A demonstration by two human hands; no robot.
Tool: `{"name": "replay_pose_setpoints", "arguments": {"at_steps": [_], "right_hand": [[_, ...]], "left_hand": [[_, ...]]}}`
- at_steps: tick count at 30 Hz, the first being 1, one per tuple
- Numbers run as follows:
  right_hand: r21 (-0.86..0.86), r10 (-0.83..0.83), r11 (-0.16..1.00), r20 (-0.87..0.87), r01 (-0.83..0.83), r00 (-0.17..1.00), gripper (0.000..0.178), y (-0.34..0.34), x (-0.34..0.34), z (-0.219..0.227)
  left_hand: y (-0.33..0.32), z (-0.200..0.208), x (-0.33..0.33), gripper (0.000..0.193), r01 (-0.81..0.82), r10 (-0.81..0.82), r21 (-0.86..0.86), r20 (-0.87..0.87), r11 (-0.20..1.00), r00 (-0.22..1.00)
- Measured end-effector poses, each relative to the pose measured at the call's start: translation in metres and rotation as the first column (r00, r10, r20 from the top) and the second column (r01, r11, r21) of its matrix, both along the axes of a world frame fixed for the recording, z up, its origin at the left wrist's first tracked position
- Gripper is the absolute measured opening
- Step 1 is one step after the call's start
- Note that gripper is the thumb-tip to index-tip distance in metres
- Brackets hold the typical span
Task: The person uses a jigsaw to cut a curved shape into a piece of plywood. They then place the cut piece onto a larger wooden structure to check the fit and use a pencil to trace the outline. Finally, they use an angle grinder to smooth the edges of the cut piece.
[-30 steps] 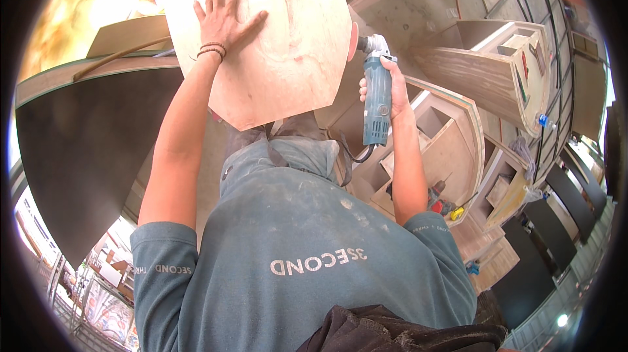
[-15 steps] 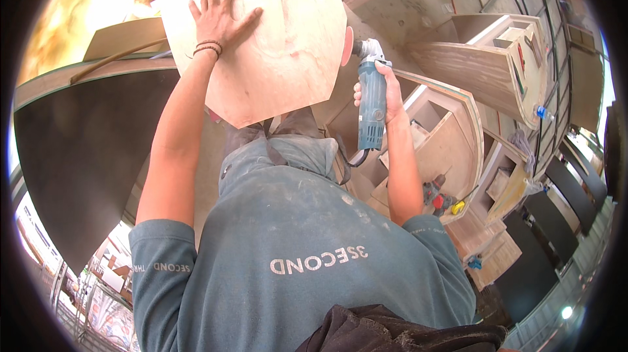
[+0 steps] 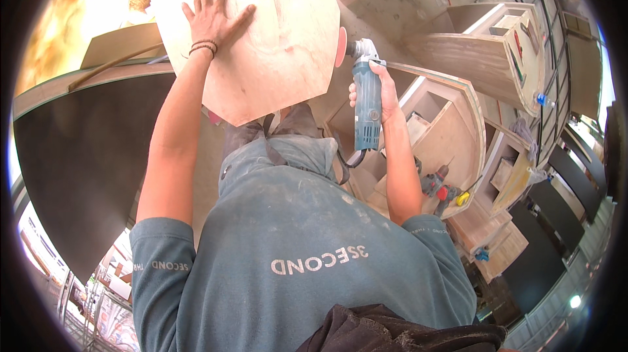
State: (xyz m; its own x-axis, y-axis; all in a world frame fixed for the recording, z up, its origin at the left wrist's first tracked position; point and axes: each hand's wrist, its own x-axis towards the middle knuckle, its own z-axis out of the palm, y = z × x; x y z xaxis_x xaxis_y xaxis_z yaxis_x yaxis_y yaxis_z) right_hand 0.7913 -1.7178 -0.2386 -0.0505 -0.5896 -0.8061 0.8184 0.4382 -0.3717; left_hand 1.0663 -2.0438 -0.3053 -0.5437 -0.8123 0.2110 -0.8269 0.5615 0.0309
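A pale plywood panel (image 3: 275, 70) with angled corners lies in front of me. Flat on its upper left part rests my left hand (image 3: 214, 21), fingers spread. My right hand (image 3: 379, 90) is wrapped round the blue body of an angle grinder (image 3: 368, 106), held upright at the panel's right side. The grinder's reddish round disc (image 3: 341, 47) stands edge-on against the panel's right edge. A dark cord runs from the tool's lower end toward my waist.
On the right stand curved wooden cabinets (image 3: 451, 57), one with a cordless drill (image 3: 437, 182) on it. A large dark curved panel (image 3: 78, 156) fills the left side. Dark boards (image 3: 530, 247) lie at the lower right. A wooden strip (image 3: 114, 67) lies beyond the dark panel.
The panel, my left hand and the grinder have shifted slightly left in view. The disc stays by the panel's right edge, and both hands keep their hold.
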Motion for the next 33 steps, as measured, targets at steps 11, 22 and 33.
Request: {"name": "replay_pose_setpoints", "arguments": {"at_steps": [11,22,33], "right_hand": [[0.014,-0.013,1.000,0.002,0.013,1.000,0.053,0.010,0.008,-0.006],[0.033,-0.030,0.999,-0.011,0.030,0.999,0.053,0.019,0.017,-0.002],[0.022,-0.028,0.999,-0.014,0.028,1.000,0.056,0.028,0.027,0.000]], "left_hand": [[0.002,0.004,-0.001,0.107,-0.003,0.003,0.017,0.028,1.000,1.000],[-0.002,-0.004,0.001,0.110,0.002,-0.002,-0.012,-0.005,1.000,1.000],[0.000,-0.002,0.001,0.110,-0.008,0.008,-0.006,0.005,1.000,1.000]]}}
